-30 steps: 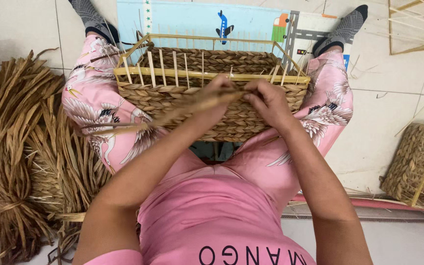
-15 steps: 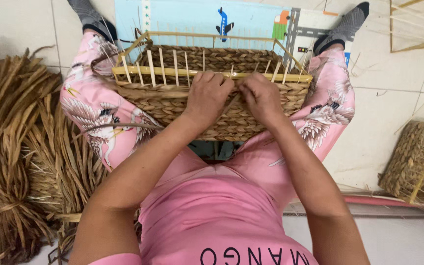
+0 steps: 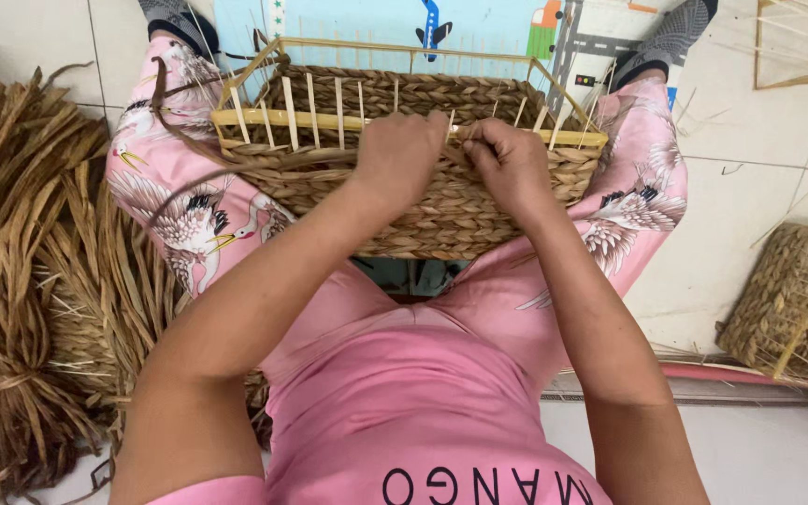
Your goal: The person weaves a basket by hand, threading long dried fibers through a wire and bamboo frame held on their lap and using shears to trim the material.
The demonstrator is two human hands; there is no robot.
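Note:
A half-woven rectangular basket (image 3: 460, 220) rests between my knees, its near wall made of braided straw under a pale wooden rim frame with upright slats. My left hand (image 3: 396, 159) is closed on a brown straw strand (image 3: 264, 161) at the rim's middle. That strand trails leftward along the wall. My right hand (image 3: 507, 159) pinches the same weaving at the rim, right beside the left hand. Both hands press against the top of the near wall.
A big bundle of dried straw (image 3: 21, 281) lies on the tiled floor at my left. Another partly woven basket (image 3: 797, 309) sits at the right. A blue printed play mat (image 3: 395, 23) lies beyond the basket, under my feet.
The long strand held stretched out to the left a second ago has been pulled in against the wall. Both hands have risen to the rim and closed together.

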